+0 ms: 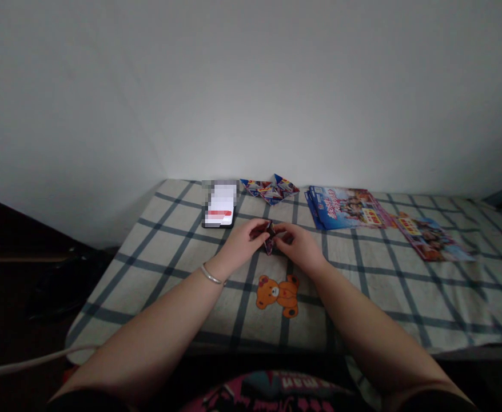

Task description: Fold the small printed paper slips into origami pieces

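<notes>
A small dark, colourfully printed piece of folded paper (269, 245) is held upright between my hands over the middle of the table. My left hand (247, 239) pinches its left side, thumb toward me. From the right, my right hand (297, 243) grips the other side with thumb and fingers. The fingers partly cover the paper, so its full shape is hidden. Just beyond my hands, several folded paper shapes (270, 190) with pointed tips lie near the wall.
A phone (220, 204) with a lit, blurred screen lies to the left. Stacked printed flyers (341, 209) sit at the back right, with another flyer (435, 237) farther right. A checked cloth (169, 257) with a bear picture (277, 296) covers the table, which meets a wall (277, 86).
</notes>
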`<state>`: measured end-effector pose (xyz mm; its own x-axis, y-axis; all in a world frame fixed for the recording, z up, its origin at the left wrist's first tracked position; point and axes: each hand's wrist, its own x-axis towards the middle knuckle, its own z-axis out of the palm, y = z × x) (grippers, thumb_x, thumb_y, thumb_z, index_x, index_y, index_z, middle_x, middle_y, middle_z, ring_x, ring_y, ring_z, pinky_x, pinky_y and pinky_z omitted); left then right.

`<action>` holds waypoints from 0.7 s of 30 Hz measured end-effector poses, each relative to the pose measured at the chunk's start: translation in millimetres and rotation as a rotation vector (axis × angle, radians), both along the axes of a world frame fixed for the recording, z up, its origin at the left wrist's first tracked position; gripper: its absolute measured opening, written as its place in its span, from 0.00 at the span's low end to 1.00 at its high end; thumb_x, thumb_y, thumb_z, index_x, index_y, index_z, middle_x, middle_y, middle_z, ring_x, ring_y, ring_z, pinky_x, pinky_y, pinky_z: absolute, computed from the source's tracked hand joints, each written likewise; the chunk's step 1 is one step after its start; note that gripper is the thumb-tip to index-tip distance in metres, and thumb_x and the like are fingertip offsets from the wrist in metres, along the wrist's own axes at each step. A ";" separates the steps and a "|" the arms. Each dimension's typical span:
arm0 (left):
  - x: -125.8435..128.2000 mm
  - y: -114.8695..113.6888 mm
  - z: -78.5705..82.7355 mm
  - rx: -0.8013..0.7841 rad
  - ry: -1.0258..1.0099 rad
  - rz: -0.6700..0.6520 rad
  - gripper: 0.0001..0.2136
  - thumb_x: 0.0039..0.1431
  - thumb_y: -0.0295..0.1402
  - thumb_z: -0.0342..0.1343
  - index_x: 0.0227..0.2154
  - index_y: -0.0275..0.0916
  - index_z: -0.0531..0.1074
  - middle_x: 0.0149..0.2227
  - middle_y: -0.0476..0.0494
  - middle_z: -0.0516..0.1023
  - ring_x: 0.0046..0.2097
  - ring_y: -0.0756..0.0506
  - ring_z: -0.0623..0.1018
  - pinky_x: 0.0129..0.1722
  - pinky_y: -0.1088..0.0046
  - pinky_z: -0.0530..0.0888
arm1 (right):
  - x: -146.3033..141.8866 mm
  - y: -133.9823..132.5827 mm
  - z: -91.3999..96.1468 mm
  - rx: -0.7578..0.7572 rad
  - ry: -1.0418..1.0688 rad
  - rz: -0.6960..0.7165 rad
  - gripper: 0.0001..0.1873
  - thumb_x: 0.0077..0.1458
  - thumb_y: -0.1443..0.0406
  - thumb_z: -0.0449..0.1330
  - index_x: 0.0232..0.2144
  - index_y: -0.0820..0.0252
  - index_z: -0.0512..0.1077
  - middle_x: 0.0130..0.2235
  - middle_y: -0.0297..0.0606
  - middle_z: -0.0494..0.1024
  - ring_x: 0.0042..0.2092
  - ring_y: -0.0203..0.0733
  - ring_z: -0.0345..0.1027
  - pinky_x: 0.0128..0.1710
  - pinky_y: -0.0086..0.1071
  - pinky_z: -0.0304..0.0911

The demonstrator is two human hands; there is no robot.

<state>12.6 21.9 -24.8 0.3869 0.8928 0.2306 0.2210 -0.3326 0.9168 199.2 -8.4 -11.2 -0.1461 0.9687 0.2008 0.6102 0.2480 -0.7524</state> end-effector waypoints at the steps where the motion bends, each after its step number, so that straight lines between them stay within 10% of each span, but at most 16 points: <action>1: -0.3 0.1 0.2 0.003 0.001 0.000 0.13 0.60 0.28 0.56 0.48 0.39 0.72 0.47 0.43 0.78 0.48 0.45 0.78 0.53 0.61 0.75 | 2.5 1.8 -2.9 0.025 0.007 -0.003 0.14 0.53 0.66 0.60 0.43 0.52 0.77 0.39 0.32 0.82 0.32 0.36 0.71 0.35 0.31 0.65; 21: -6.5 0.6 5.5 0.177 0.155 -0.115 0.14 0.59 0.21 0.54 0.45 0.41 0.76 0.51 0.45 0.79 0.54 0.46 0.77 0.59 0.59 0.71 | 20.2 1.2 12.4 0.110 -0.312 0.023 0.11 0.57 0.68 0.59 0.38 0.51 0.80 0.41 0.34 0.82 0.43 0.41 0.75 0.43 0.33 0.67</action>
<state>6.1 22.6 -19.3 0.5267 0.7916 0.3096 0.3059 -0.5164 0.7999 219.4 -7.3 1.2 -0.2383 0.9395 0.2460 0.8004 0.3335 -0.4982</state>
